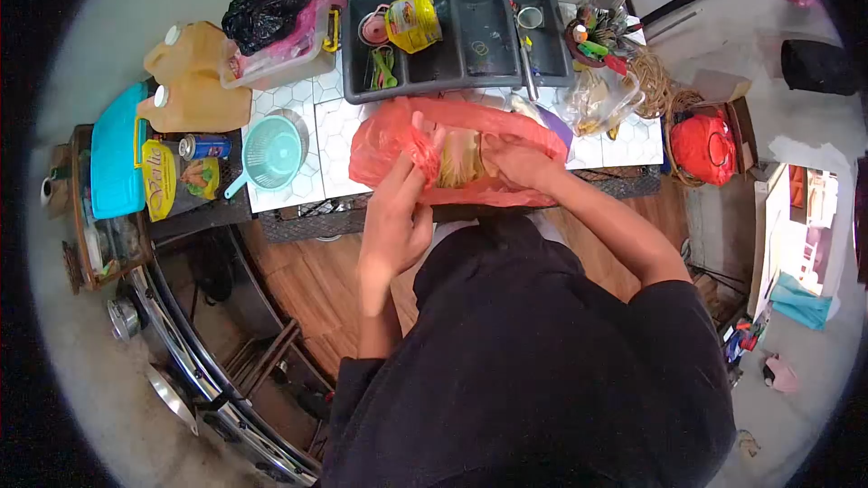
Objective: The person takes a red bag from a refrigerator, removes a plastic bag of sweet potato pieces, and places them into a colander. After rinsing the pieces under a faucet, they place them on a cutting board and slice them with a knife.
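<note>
A red plastic bag [375, 140] lies on the white-tiled table in front of me, its mouth spread wide. My left hand [395, 217] pinches the bag's bunched near-left edge, fingers closed on the plastic. Reaching in from the right, my right hand [520, 164] has its fingers bent down at a pale yellow, stringy bundle [459, 163] inside the bag. Its fingertips are partly hidden by the contents, and I cannot tell whether they grip any of it.
Behind the bag stands a grey compartment tray [457, 86] with a yellow jar [413, 23]. On the left are a turquoise strainer [271, 154], a blue can [205, 146] and jugs of amber liquid [201, 101]. A utensil basket [592, 41] and a clear plastic bag [601, 104] sit at right.
</note>
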